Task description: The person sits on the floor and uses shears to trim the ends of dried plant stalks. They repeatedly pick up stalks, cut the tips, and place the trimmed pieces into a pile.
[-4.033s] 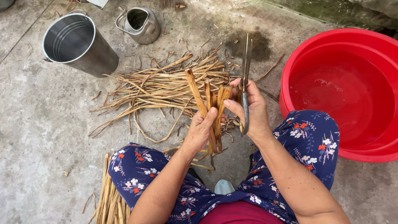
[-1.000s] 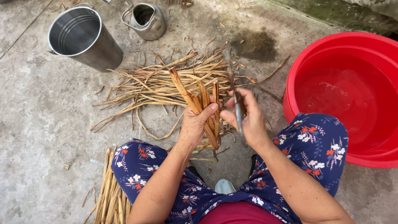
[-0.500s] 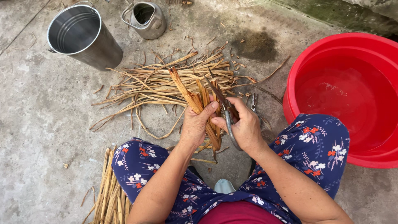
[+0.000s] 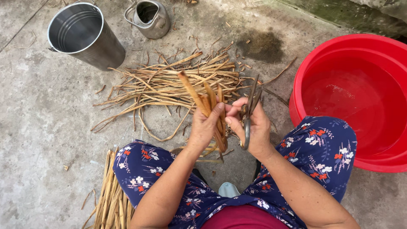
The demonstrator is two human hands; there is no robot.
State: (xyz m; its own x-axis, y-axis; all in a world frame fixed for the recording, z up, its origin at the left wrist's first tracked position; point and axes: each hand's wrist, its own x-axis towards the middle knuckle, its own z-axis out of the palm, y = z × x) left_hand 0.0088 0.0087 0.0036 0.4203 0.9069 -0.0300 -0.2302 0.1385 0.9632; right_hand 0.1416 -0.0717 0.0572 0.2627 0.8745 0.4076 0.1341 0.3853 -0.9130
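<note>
scissors (image 4: 249, 114) now tipped up beside the stalks, gripped by the right hand (image 4: 254, 127); left hand (image 4: 205, 125) clutches a bunch of brown stalks (image 4: 207, 104), red basin (image 4: 360, 97) to the right.

Forward reach is blocked by the stalk pile (image 4: 169, 85); right is walled off by the red basin (image 4: 352, 97); bare concrete (image 4: 38, 118) is left open on the left.

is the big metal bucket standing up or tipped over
Standing upright. The metal bucket rests on the concrete floor with its round mouth facing up, and its inside looks bare.
</note>
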